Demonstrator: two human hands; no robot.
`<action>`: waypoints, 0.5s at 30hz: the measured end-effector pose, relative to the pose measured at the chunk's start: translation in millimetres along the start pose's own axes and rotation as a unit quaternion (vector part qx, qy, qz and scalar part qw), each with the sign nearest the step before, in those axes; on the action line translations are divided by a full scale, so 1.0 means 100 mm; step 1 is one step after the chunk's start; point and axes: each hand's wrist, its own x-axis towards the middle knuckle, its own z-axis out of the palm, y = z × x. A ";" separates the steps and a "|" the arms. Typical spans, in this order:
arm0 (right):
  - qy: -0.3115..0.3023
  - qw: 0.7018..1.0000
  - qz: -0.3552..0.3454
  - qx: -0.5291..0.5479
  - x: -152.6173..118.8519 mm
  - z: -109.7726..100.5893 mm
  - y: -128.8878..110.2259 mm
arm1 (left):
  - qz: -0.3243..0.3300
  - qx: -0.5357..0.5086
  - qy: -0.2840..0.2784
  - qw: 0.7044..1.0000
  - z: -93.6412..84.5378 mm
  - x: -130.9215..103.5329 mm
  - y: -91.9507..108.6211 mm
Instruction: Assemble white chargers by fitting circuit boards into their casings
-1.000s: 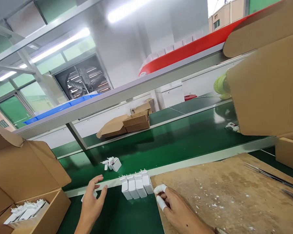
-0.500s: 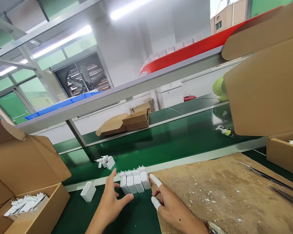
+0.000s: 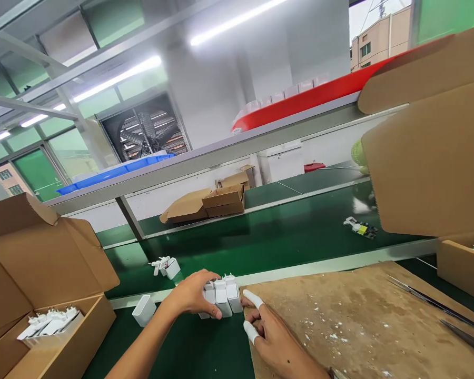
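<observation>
1. Here we are at the row of white plug units point(image 3: 222, 301), standing side by side on the green surface point(image 3: 181, 352), right up against the left edge of the brown board point(image 3: 347, 300), prongs at their far upper ends.
2. Left hand point(image 3: 191, 295) on the row's left end! The thumb lies across the near faces, the fingers are over the far side; whether it pinches firmly, I cannot tell, because that hand hides part of the row.
3. Right hand point(image 3: 270, 334) at the opposite end, over the board's left edge: index finger and thumb parted, the others curled, nothing pinched. White finger covers point(image 3: 253, 299) on those two, the index tip just beside the last unit; touching or not, I cannot tell.
4. Over to the left, a white casing point(image 3: 144, 310) sits between the left forearm and an open carton point(image 3: 90, 334), and more plug units point(image 3: 55, 322) lie inside that carton.
5. Far side now: a cluster of white parts point(image 3: 168, 267) on the green strip point(image 3: 268, 242), and well to the right, a small part with a yellow patch point(image 3: 361, 229).
6. Near right, tweezers point(image 3: 426, 296) and a dark pointed tool point(image 3: 464, 334) lie on the board, white crumbs to their left.
</observation>
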 end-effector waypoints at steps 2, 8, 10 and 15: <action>0.007 1.000 -0.002 -0.008 0.01 0.01 0.03 | -0.005 0.021 0.000 1.000 0.01 0.04 0.03; 0.019 0.999 -0.020 -0.030 -0.03 0.00 -0.01 | -0.001 0.024 -0.044 0.999 -0.13 -0.20 0.01; 0.026 0.998 -0.019 -0.045 -0.01 0.01 0.01 | -0.035 0.016 -0.018 0.999 -0.12 -0.31 0.01; 0.038 0.997 -0.060 -0.034 0.15 0.03 0.28 | -0.119 -0.039 0.072 0.990 0.14 -0.35 0.13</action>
